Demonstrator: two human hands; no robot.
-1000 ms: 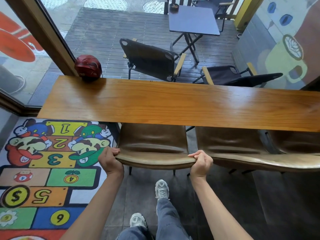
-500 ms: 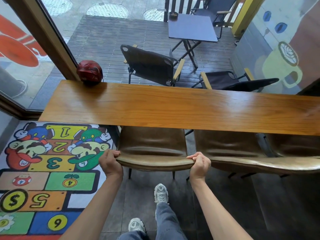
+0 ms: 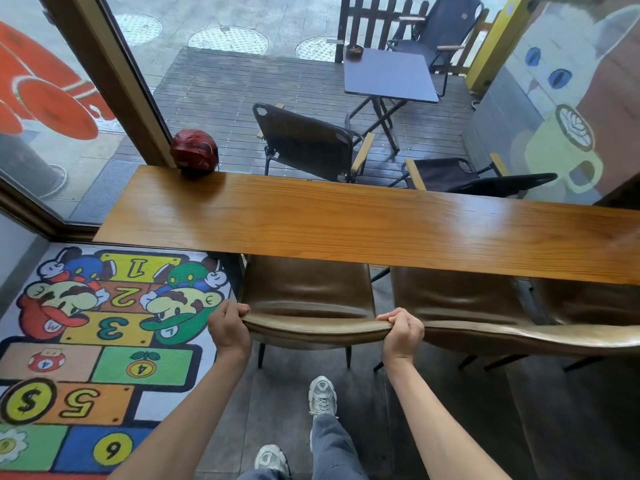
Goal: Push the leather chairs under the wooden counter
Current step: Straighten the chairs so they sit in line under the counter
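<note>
1. The hopscotch mat (image 3: 104, 344) on the floor bore the numbers 1, 2, 3, 4, 5 and 6.
2. A yellow coin (image 3: 27, 400) printed on the mat carried a dollar sign.

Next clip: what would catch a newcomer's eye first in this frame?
Probably the bright cartoon hopscotch floor mat at lower left. Then the long glossy wooden counter across the middle, a dark red helmet sitting on its far left end. Below it, the left hand and right hand grip the backrest of the leftmost brown leather chair.
</note>
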